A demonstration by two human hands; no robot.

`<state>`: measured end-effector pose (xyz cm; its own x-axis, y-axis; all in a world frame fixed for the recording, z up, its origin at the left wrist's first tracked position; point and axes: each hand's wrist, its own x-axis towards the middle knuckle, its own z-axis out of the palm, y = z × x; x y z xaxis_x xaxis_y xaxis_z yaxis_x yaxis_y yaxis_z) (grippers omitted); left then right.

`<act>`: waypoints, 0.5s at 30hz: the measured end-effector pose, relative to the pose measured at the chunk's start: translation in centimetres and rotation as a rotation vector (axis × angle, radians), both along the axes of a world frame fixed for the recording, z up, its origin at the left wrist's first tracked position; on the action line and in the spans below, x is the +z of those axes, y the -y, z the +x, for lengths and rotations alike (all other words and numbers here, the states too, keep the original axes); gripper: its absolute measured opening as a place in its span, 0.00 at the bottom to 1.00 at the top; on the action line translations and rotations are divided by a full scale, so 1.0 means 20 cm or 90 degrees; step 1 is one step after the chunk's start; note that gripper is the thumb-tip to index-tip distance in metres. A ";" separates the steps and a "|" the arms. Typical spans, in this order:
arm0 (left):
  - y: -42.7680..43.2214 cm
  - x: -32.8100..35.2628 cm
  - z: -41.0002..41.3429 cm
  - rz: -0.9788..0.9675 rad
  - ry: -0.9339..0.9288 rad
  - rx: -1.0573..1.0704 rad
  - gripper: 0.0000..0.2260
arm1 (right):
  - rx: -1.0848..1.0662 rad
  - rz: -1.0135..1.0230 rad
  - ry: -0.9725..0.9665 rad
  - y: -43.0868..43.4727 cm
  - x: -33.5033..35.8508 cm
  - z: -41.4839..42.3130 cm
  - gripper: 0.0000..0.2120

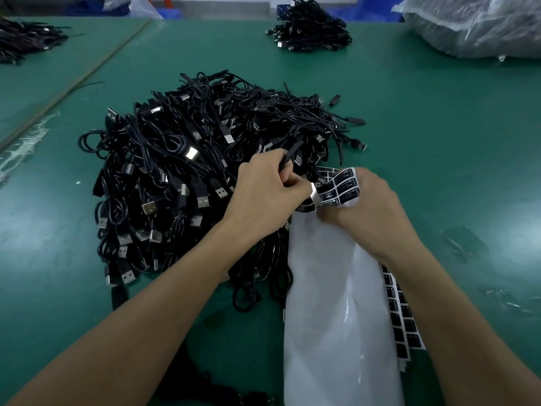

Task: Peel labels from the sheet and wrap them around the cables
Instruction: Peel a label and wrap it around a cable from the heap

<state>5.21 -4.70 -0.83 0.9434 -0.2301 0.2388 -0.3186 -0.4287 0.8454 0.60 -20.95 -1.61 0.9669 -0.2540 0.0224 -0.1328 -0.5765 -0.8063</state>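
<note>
A big heap of black USB cables point(187, 171) lies on the green table. My left hand point(263, 189) grips one black cable point(292, 152) at the heap's right edge, and its fingertips reach to the curled top of the label sheet. My right hand point(366, 200) holds that label sheet point(339, 186), bent over so rows of black labels face me. The sheet's long white backing point(336, 303) hangs toward me. A second strip of black labels point(401, 317) shows under my right forearm.
The green table point(439, 127) spreads all round. A smaller pile of cables point(307, 27) sits at the far middle, another cable pile point(23, 39) at the far left. A clear plastic bag point(474, 22) lies at the far right. A seam point(73, 83) runs diagonally at left.
</note>
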 end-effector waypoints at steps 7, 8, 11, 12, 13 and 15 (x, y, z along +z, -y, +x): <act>-0.02 -0.02 0.01 -0.011 -0.040 -0.001 0.20 | -0.064 -0.323 0.024 0.00 0.00 -0.05 0.48; -0.02 -0.02 0.01 -0.019 -0.047 -0.003 0.20 | -0.086 -0.377 0.061 0.02 0.02 -0.06 0.49; -0.02 -0.03 0.02 -0.047 -0.060 -0.014 0.19 | -0.074 -0.335 0.150 0.02 0.04 -0.07 0.33; -0.02 -0.04 0.02 -0.056 -0.057 -0.024 0.20 | -0.049 -0.278 0.164 0.02 0.05 -0.07 0.24; -0.02 -0.04 0.02 -0.065 -0.054 -0.036 0.20 | -0.024 -0.223 0.170 0.00 0.05 -0.06 0.16; -0.02 -0.05 0.03 -0.082 -0.056 -0.058 0.21 | 0.012 -0.126 0.161 -0.02 0.04 -0.05 0.05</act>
<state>5.78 -4.25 -1.76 0.9389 -0.2879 0.1888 -0.2729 -0.2880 0.9179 -0.44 -20.49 -0.88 0.9291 -0.2024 0.3096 0.0699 -0.7258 -0.6843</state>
